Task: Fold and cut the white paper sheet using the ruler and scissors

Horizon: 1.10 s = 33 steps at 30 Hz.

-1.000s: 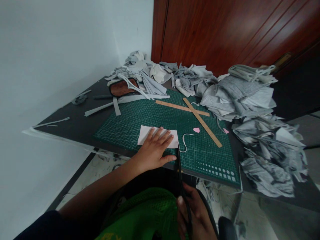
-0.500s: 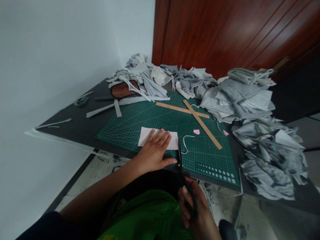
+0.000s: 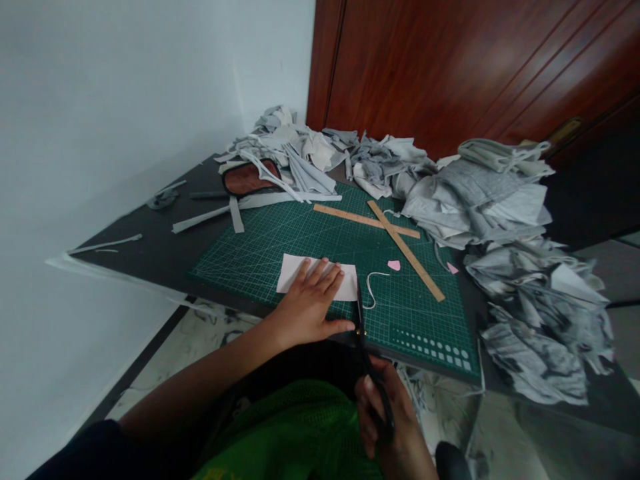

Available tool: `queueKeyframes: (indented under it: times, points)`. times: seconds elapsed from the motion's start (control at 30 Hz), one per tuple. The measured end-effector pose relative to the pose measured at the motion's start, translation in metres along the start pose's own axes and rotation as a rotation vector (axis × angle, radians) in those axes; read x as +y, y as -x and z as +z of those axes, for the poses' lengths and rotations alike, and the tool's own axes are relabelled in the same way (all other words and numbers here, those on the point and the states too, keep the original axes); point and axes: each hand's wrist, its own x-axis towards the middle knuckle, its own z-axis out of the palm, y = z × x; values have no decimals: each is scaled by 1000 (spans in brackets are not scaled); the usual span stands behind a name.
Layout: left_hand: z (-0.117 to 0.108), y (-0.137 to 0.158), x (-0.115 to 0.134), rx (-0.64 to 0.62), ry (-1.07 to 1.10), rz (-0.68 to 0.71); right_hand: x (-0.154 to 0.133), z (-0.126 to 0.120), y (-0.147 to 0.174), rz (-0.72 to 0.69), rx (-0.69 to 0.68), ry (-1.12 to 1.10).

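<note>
A pale pink rectangular piece of fabric (image 3: 290, 277) lies flat on the green cutting mat (image 3: 250, 247). My left hand (image 3: 310, 300) presses down on it with the fingers spread. In my right hand (image 3: 390, 407) are black-handled scissors (image 3: 380, 387), my fingers wrapped round the handles below the table's front edge. Their blades point away from me along the fabric's right end. Just right of the blades curls a thin white strip (image 3: 369, 291). Two small pink scraps, one a bit further right (image 3: 394, 265) and another near the mat's right edge (image 3: 453, 268), lie nearby.
Two wooden rulers, one slanting (image 3: 410, 253) and one flatter (image 3: 345, 215), cross on the mat. Grey and white fabric scraps (image 3: 310, 150) pile along the back, with taller heaps (image 3: 475, 200) at right. A brown dark-edged piece (image 3: 245, 179) sits at back left.
The view has shifted very slightly. Both hands, the scissors and the pink fabric keep nearly the same places.
</note>
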Motion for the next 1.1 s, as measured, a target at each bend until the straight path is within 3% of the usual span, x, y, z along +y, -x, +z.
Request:
queueKeyframes:
  times: [0.4, 0.93, 1.1]
  points:
    - [-2, 0, 2, 20, 27, -11, -12, 15, -1, -20, 22, 70]
    - [-2, 1, 1, 10, 17, 0, 1, 3, -6, -16, 19, 106]
    - [-1, 1, 0, 16, 17, 4, 11, -7, -13, 4, -67, 76]
